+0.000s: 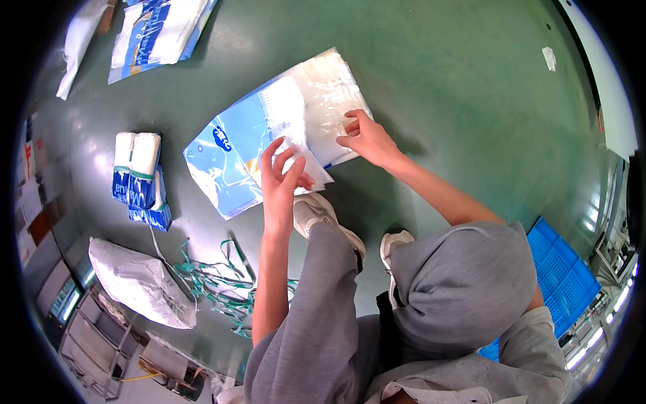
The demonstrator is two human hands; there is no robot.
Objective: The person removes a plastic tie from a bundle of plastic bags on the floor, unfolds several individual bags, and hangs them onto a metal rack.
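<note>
A stack of flat plastic packaging bags [232, 145], printed blue and white at the left and clear-whitish at the right, lies slantwise on the green floor in front of my shoes. Over the near middle of the stack is my left hand [281, 174], its fingers spread and lightly curled, holding nothing that shows. Whether its fingertips touch the bags, I cannot tell. At the right end, my right hand [369, 138] rests its fingers on the clear part, thumb and forefinger apart. A loose whitish corner of a bag [316, 172] sticks out beside my left hand.
More blue-and-white bags [158, 34] lie at the far left. Strapped bundles [138, 172] sit on the left, above a white sack [138, 279] and tangled green straps [225, 283]. A blue plastic crate [562, 269] stands at the right, behind my knee.
</note>
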